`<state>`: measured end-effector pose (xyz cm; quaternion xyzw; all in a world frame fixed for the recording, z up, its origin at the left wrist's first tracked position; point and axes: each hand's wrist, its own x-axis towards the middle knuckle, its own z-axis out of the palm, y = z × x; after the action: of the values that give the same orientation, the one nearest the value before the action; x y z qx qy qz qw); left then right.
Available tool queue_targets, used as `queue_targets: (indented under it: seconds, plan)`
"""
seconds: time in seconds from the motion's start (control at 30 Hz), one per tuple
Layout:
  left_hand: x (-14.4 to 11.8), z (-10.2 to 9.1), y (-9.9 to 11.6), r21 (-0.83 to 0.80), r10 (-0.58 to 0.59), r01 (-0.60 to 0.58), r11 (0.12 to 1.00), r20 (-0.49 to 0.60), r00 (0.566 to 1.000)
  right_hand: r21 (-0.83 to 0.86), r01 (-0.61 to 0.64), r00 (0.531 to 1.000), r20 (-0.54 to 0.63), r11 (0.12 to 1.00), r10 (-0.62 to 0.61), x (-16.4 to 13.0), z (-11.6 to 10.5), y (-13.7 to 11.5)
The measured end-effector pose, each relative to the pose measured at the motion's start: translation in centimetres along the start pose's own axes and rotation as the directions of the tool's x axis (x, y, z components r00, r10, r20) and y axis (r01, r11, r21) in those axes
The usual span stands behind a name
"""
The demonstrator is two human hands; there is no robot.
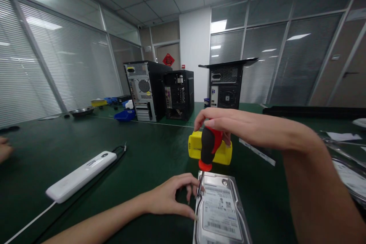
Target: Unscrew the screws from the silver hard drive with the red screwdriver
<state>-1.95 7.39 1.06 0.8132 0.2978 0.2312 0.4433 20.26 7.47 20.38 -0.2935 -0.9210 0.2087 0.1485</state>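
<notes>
The right hand (220, 124) grips the black-and-red handle of a screwdriver (208, 148), its shaft upright at the top-left corner of a silver, labelled hard drive (220, 209) lying on the green table (143, 148). The left hand (171, 198), fingers loosely curled (holding nothing), steadies the drive's edge. Keeping the shaft vertical should stop slipping.

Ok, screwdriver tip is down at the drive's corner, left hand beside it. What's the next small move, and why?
Probably press down and start turning the screwdriver: the right hand grips its handle upright, the tip meets the hard drive at its top-left corner, and the left hand braces that edge.
</notes>
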Motion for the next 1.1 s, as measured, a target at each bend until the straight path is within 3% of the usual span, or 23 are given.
queue_targets:
  seconds: [0.33,0.6,0.8,0.97,1.1]
  plan:
    - [0.0,-0.2,0.3,0.026,-0.021,0.021,0.999,0.005,1.000,0.040,0.161,0.987,-0.010,0.986,-0.161,1.1,0.4,0.9]
    - [0.0,-0.2,0.0,-0.004,-0.020,0.020,1.000,0.010,1.000,-0.134,-0.088,0.991,-0.117,0.987,0.072,0.6,0.4,0.7]
    - [-0.1,0.1,-0.2,-0.038,-0.059,0.058,0.998,-0.019,0.998,-0.092,-0.090,0.993,-0.087,0.992,0.082,0.2,0.1,0.4]
    - [-0.1,0.2,-0.2,-0.053,-0.055,0.054,0.997,-0.020,0.998,-0.157,-0.037,0.993,-0.116,0.987,0.019,0.8,0.6,0.5]
    - [0.0,0.2,-0.3,-0.065,-0.045,0.044,0.997,-0.020,0.999,-0.235,-0.106,0.983,-0.171,0.966,0.066,1.0,0.9,0.6]
